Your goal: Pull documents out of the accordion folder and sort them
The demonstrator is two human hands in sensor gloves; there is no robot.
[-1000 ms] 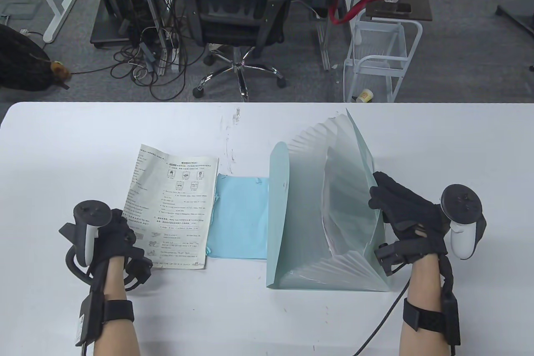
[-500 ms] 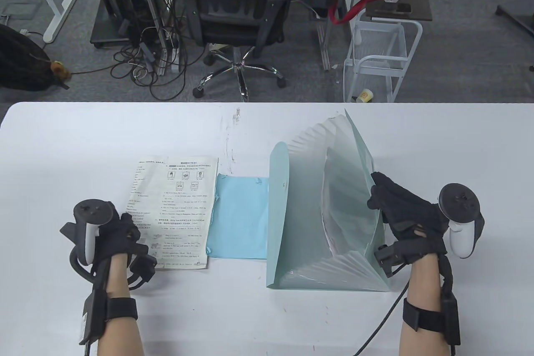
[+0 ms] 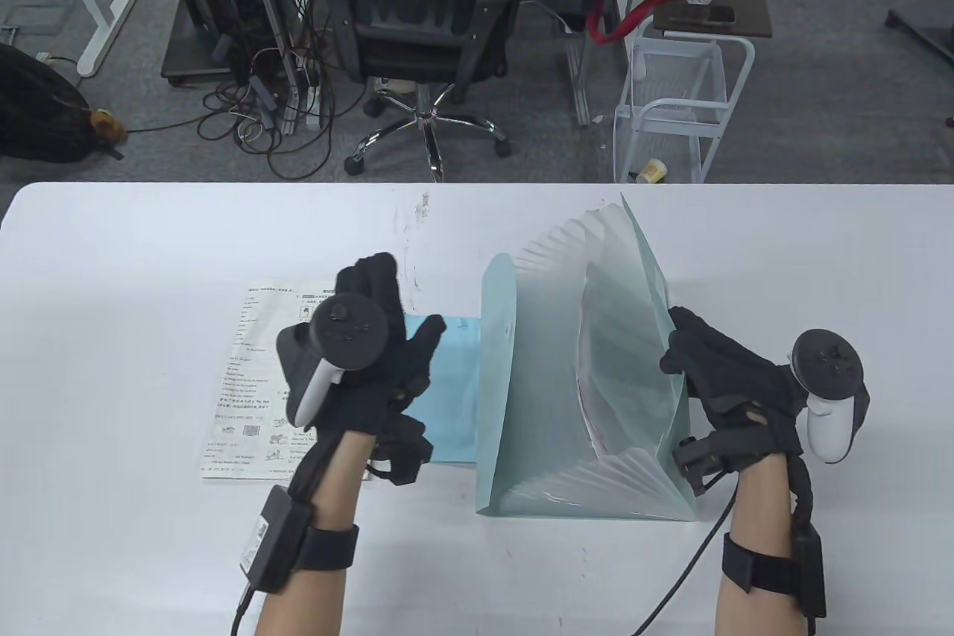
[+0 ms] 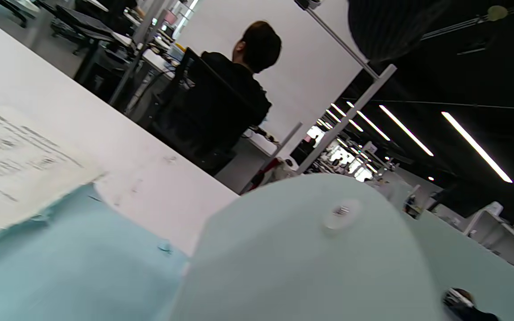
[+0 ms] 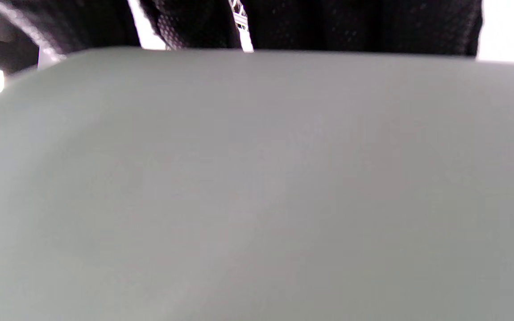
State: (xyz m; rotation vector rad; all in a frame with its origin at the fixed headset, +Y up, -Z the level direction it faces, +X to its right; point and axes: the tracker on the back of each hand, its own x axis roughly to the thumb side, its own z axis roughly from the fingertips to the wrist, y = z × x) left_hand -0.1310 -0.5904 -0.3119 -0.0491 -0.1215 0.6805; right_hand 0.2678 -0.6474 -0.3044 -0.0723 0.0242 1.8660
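A pale green accordion folder (image 3: pixel 551 397) stands fanned open right of centre, its flap (image 3: pixel 501 338) laid out to the left. My right hand (image 3: pixel 704 360) grips the folder's right wall; that wall (image 5: pixel 257 187) fills the right wrist view with my fingers (image 5: pixel 283 22) over its top edge. A printed worksheet (image 3: pixel 250 397) lies flat on the left, with a light blue sheet (image 3: pixel 447 397) between it and the folder. My left hand (image 3: pixel 387 323) hovers open and empty over the worksheet's right edge and the blue sheet. The left wrist view shows the flap (image 4: pixel 310 249) close ahead.
The white table (image 3: pixel 149 241) runs across the view. Beyond its far edge stand an office chair (image 3: pixel 425 17), floor cables (image 3: pixel 268 106) and a white wire cart (image 3: pixel 682 106). A cable (image 3: pixel 686 561) trails from my right wrist.
My left hand has let go of the worksheet and moved right and forward, over the blue sheet toward the folder flap. The worksheet now lies flat. My right hand has stayed put.
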